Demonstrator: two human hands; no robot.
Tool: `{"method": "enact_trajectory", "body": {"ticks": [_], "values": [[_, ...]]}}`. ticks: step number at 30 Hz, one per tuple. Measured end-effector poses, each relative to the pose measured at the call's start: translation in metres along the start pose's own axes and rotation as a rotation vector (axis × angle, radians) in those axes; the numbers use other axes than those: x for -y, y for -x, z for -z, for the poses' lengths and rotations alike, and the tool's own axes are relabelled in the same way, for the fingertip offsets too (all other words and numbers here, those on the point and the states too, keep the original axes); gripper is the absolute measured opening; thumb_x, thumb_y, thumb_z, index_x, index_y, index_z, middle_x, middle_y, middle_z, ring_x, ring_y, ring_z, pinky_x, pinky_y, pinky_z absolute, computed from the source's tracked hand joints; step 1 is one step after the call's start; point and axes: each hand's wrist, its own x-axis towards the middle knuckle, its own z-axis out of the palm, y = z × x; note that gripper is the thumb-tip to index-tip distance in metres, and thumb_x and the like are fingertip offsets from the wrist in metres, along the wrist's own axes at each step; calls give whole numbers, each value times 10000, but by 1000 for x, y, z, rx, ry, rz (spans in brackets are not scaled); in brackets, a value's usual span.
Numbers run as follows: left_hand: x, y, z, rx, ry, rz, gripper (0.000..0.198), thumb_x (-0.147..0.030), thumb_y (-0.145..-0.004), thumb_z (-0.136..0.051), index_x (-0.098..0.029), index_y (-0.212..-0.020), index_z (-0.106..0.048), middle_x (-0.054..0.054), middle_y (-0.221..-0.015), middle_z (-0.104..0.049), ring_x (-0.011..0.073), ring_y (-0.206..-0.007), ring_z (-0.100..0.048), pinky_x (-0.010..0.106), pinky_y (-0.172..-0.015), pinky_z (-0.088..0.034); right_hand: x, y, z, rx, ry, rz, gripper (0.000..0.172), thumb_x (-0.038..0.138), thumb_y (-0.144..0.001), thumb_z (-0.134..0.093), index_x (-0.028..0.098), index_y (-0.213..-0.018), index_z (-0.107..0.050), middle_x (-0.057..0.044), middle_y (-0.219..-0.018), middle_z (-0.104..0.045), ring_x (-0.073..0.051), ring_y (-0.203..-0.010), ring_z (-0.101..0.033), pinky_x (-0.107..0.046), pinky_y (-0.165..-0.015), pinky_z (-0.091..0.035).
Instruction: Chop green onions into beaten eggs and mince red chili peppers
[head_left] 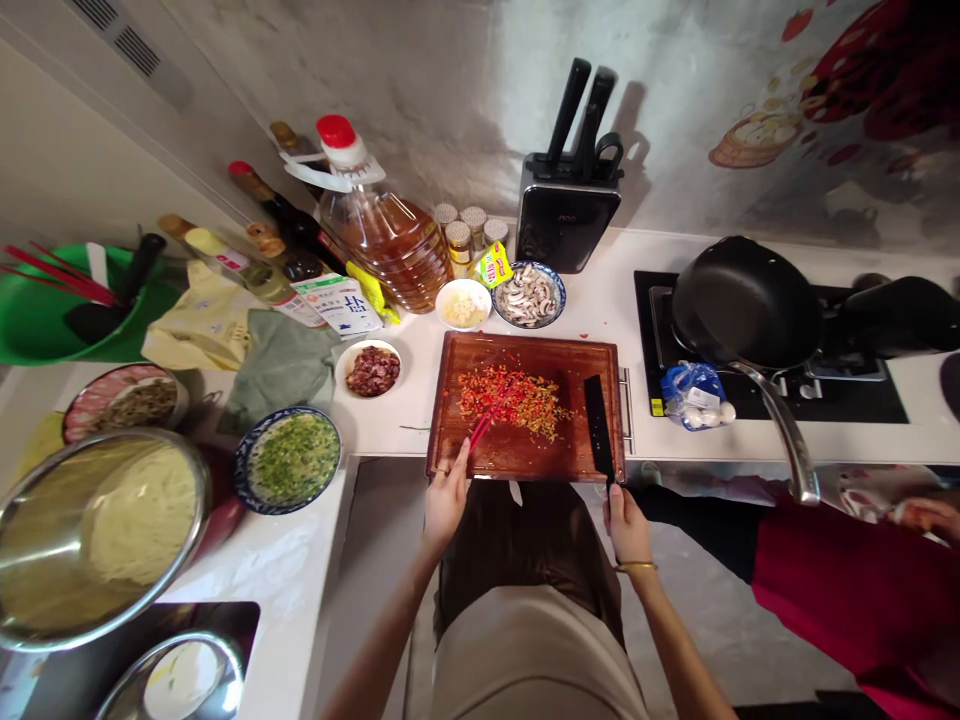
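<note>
Chopped red and greenish-brown bits [517,397] lie spread over the middle of a wooden cutting board [525,465]. My left hand [448,500] is closed on red chopsticks [486,420], whose tips reach into the chopped pile. At the board's front right corner, my right hand [628,522] grips the handle of a black knife [598,425]. The blade lies over the right part of the board, apart from the pile. Behind the board are a small bowl of minced pale bits [463,305] and a patterned bowl of sliced mushrooms [528,296].
Left: a bowl of dark meat [373,369], a bowl of chopped greens [292,460], a large metal pot [199,500]. Behind: an oil jug [390,240] and knife block [568,220]. Right: a pan [750,300] on the stove, its handle overhanging the edge, and another person's red garment [847,590].
</note>
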Motion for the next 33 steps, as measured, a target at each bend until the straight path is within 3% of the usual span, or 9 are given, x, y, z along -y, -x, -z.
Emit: {"method": "enact_trajectory", "body": {"ticks": [2,4,11,14,17,21,24,30,33], "values": [[0,3,3,-35,57,12,467,-218,-923,-290,-272,-1385,-325,99,-1095,-565,160,-943,-571,250,-789,-460,-6,-8,-13,-153,169,35,564,711,-777,-257,202,-854,-488,-63,-672,-580,-213,-612,-565,-307,-556,-377],[0,4,7,-52,103,34,468,-218,-922,-294,-270,-1387,-322,88,-1068,-575,151,-912,-576,250,-795,-460,-8,-15,-28,-200,236,31,543,684,-800,-228,207,-907,-466,-102,-758,-611,-239,-707,-597,-312,-593,-382],[3,-2,25,-109,148,28,443,-262,-921,-323,-227,-1357,-390,94,-978,-591,160,-838,-573,268,-776,-458,8,-3,-89,-122,218,78,409,612,-854,-254,230,-862,-398,-99,-760,-598,-211,-694,-593,-274,-567,-333],[8,-7,31,-120,151,3,439,-266,-920,-326,-217,-1349,-405,104,-990,-590,170,-861,-570,279,-790,-453,14,7,-105,-57,193,111,395,618,-845,-315,233,-830,-400,-75,-730,-585,-194,-661,-583,-262,-553,-313],[14,-10,33,-124,164,1,438,-268,-920,-329,-215,-1347,-408,105,-1003,-590,170,-870,-568,287,-810,-452,22,2,-99,-64,278,129,399,609,-858,-303,227,-836,-415,-79,-734,-594,-196,-666,-592,-262,-555,-319],[20,-10,31,-132,205,-2,443,-268,-921,-323,-225,-1356,-392,102,-1029,-589,164,-890,-569,281,-818,-457,38,-30,-73,-190,521,128,422,555,-901,-224,197,-915,-448,-122,-799,-627,-203,-720,-623,-263,-573,-363],[21,-8,28,-135,217,36,438,-265,-924,-315,-231,-1352,-399,100,-1008,-595,161,-878,-574,277,-813,-457,45,-49,-69,-219,690,145,452,506,-924,-182,157,-954,-469,-165,-825,-636,-222,-741,-638,-281,-597,-392],[24,-3,27,-200,234,97,439,-283,-925,-321,-221,-1354,-396,102,-1019,-591,162,-870,-571,277,-799,-456,33,-45,-73,-16,787,354,384,479,-916,-290,174,-1008,-503,-137,-824,-653,-220,-701,-636,-291,-607,-408],[27,0,28,-259,238,127,438,-294,-924,-325,-216,-1347,-406,103,-1021,-590,170,-900,-562,290,-825,-447,45,-61,-63,19,874,476,387,459,-925,-269,178,-1047,-506,-132,-887,-655,-211,-721,-639,-281,-601,-404]]}}
